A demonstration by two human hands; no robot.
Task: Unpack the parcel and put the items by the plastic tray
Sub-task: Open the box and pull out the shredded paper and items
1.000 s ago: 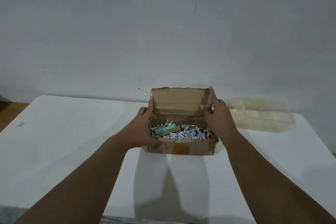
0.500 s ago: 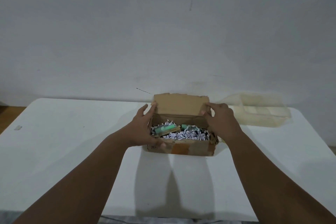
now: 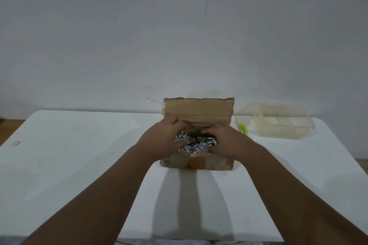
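Observation:
A brown cardboard parcel point(image 3: 199, 109) stands open in the middle of the white table point(image 3: 79, 155), its lid flap upright at the back. Inside lie white shredded paper point(image 3: 192, 147) and green items point(image 3: 180, 139), partly hidden by my hands. My left hand point(image 3: 165, 139) reaches into the left half of the box, fingers curled down over a green item. My right hand point(image 3: 225, 141) dips into the right half, fingers in the paper; whether either hand grips anything is hidden. The clear plastic tray point(image 3: 278, 123) sits at the back right, apart from the box.
A yellow-green cutter point(image 3: 244, 129) lies on the table between the box and the tray. A plain grey wall rises right behind the table. A small tag point(image 3: 16, 142) rests near the table's left edge.
Both hands have left the lid flap and box corners and moved down into the box, onto the contents. The lid flap stays upright on its own.

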